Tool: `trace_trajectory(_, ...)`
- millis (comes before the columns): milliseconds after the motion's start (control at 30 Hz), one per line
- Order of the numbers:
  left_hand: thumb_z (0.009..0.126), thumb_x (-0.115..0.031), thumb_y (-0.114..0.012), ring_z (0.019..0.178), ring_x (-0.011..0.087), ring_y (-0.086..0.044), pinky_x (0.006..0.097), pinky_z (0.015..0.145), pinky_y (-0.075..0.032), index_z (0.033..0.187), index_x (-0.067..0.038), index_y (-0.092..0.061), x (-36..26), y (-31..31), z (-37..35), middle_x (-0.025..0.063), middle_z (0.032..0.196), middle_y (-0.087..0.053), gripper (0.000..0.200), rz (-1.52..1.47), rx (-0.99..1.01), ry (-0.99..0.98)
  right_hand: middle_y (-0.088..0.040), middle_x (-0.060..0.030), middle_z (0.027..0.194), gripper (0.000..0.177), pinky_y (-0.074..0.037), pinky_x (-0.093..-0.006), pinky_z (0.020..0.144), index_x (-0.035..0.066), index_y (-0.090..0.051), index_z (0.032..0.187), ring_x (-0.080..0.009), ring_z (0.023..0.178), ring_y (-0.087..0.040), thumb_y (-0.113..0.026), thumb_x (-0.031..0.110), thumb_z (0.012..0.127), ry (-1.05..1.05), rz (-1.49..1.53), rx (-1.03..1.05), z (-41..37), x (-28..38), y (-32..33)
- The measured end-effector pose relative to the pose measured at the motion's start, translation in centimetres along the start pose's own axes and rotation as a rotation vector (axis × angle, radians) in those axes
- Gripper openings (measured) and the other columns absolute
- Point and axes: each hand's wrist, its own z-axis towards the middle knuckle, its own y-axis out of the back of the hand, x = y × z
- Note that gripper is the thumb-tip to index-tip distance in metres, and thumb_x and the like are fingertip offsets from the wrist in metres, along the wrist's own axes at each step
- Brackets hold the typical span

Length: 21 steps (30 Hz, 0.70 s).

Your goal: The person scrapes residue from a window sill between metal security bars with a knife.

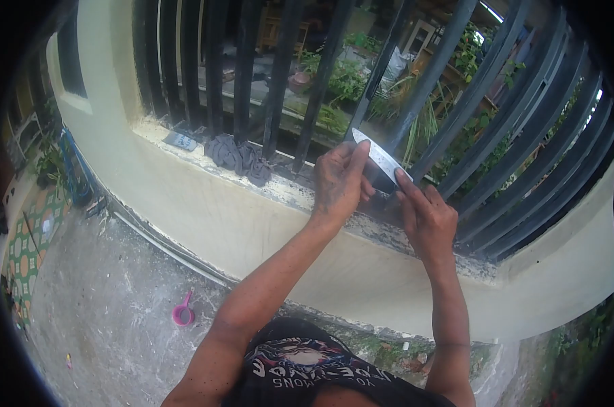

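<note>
A flat, pale, pointed piece like a blade (380, 156) is held slantwise in front of the dark window bars (429, 81). My left hand (342, 178) pinches it near its pointed upper left end, with the thumb on its face. At its lower right end, my right hand (427, 214) grips it with the fingertips. Both hands are just above the worn ledge (286, 193) of the cream wall. Whether the piece touches the bars cannot be made out.
A crumpled grey cloth (237, 159) and a small packet (182, 140) lie on the ledge to the left. A pink dipper (183, 313) lies on the concrete ground (123, 298). Green plants (347, 74) show behind the bars.
</note>
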Motion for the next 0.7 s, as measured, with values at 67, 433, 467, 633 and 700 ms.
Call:
trace_trajectory(67,0.103,-0.043,-0.064,0.049,0.0076,-0.061,0.0216,0.041,-0.048,0.095,-0.003,-0.066,0.6,0.3,-0.5,0.0052,0.081,-0.071,0.041,0.011,-0.007,0.034,-0.051,-0.0015,0.067,0.052,-0.047,-0.039,0.046,0.039,-0.065,0.139,-0.0177,0.049,-0.055,-0.078,0.022,0.091,0.01,0.03,0.016,-0.6,-0.2,-0.2)
trace_trajectory(433,0.104,-0.044,-0.063,0.049,0.0095,-0.06,0.0221,0.042,-0.048,0.095,-0.002,-0.067,2.1,1.5,-2.4,0.0046,0.079,-0.07,0.043,0.023,-0.033,0.151,-0.055,-0.003,0.07,0.051,-0.049,-0.0402,0.048,0.038,-0.065,0.139,-0.0213,0.051,-0.058,-0.075,0.02,0.093,-0.006,0.091,0.097,-2.0,0.1,-0.9)
trace_trajectory(467,0.103,-0.044,-0.063,0.049,0.0097,-0.06,0.0222,0.042,-0.048,0.095,-0.002,-0.067,2.5,1.8,-3.1,0.0047,0.079,-0.07,0.042,0.017,-0.054,0.208,-0.055,-0.003,0.07,0.051,-0.049,-0.0398,0.048,0.038,-0.066,0.139,-0.0215,0.051,-0.058,-0.076,0.02,0.092,0.008,0.122,0.125,-2.9,0.1,-1.4)
trace_trajectory(633,0.103,-0.042,-0.065,0.05,0.0098,-0.06,0.0225,0.043,-0.048,0.101,-0.001,-0.067,2.1,1.7,-3.5,0.006,0.084,-0.071,0.04,-0.049,-0.054,0.297,-0.058,-0.0035,0.072,0.052,-0.048,-0.0401,0.047,0.039,-0.065,0.139,-0.0216,0.051,-0.059,-0.077,0.023,0.091,0.007,0.016,0.186,-2.1,0.4,-0.4)
trace_trajectory(700,0.102,-0.04,-0.067,0.051,0.0101,-0.06,0.0227,0.043,-0.047,0.107,0.0,-0.066,1.0,1.4,-3.5,0.0074,0.087,-0.072,0.041,-0.072,-0.011,0.22,-0.059,-0.0038,0.073,0.053,-0.048,-0.0407,0.046,0.039,-0.064,0.14,-0.0211,0.052,-0.06,-0.077,0.023,0.091,-0.014,0.029,0.193,-1.9,0.5,-0.4)
